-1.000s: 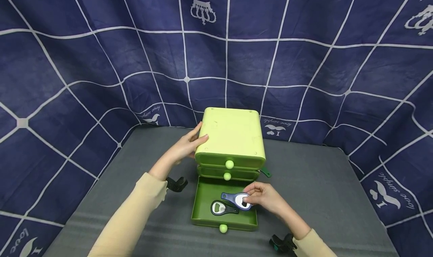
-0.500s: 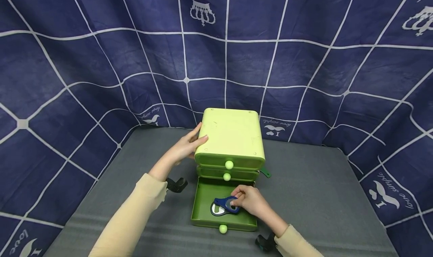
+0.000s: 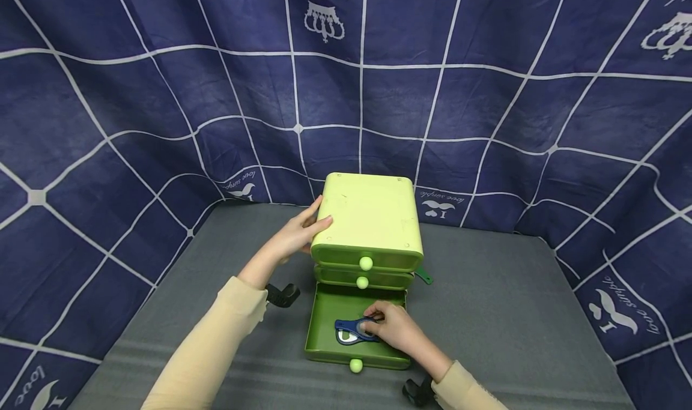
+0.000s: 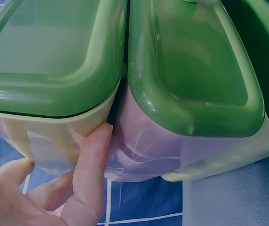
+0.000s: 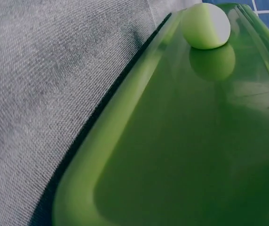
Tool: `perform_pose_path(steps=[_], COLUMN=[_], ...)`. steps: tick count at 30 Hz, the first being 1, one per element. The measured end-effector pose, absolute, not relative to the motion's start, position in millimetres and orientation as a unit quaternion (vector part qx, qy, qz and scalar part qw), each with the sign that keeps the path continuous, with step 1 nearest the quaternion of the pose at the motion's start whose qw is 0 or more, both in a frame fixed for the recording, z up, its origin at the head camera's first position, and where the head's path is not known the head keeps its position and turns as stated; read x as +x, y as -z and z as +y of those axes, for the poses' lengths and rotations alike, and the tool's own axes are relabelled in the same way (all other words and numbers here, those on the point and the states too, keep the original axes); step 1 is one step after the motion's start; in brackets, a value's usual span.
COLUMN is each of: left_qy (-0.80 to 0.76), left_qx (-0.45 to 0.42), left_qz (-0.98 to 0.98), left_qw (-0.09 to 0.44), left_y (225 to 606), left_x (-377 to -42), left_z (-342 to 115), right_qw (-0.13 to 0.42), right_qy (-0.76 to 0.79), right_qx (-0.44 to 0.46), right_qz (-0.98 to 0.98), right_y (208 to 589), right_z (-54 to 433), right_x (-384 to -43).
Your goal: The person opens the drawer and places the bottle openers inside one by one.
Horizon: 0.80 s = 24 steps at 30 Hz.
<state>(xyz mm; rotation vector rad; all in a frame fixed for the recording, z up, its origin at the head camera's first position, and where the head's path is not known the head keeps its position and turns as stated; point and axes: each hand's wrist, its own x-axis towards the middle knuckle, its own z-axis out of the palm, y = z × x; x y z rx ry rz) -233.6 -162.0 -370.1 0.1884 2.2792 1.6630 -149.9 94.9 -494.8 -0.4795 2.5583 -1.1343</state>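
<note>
In the head view my left hand (image 3: 294,235) rests against the left side of the small drawer cabinet (image 3: 370,212), its fingers fairly straight. The left wrist view shows the fingertips (image 4: 99,136) touching the cabinet's curved side. The bottom drawer (image 3: 324,302) is pulled out. Inside it, my right hand (image 3: 397,326) pinches the round end of a blue bottle opener (image 3: 346,325). Partly covered beneath it is a black bottle opener (image 3: 345,337) with a pale metal plate. Neither opener shows in the right wrist view, where the drawer front (image 5: 172,141) and its knob (image 5: 206,26) fill the frame.
Two upper drawers, the top (image 3: 335,256) and the middle (image 3: 330,274), are pushed in. A green handle (image 3: 424,276) sticks out behind the cabinet's right side. Grey cloth (image 3: 486,302) covers the table, and a blue checked curtain (image 3: 378,98) hangs behind.
My right hand has moved left and down into the drawer with the blue bottle opener, which now overlaps the black one. The left hand and cabinet have stayed in place.
</note>
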Motion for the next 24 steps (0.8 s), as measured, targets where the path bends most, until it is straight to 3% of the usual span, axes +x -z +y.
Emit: perform_pose_path(steps=[7,24], left_qy=[-0.584,-0.586], left_qx=[0.062,0.06], left_qz=[0.794,0.791], left_qw=[0.157,0.162], left_y=[371,370], left_x=[-235,-234], left_z=[-162,-163], right_qw=[0.147,0.063], right_qy=[0.411,0.474], right_qx=[-0.173,-0.123], right_qz=[0.883,0.87], right_y=[488,460], right_z=[99,155], right_x=[-149,-160])
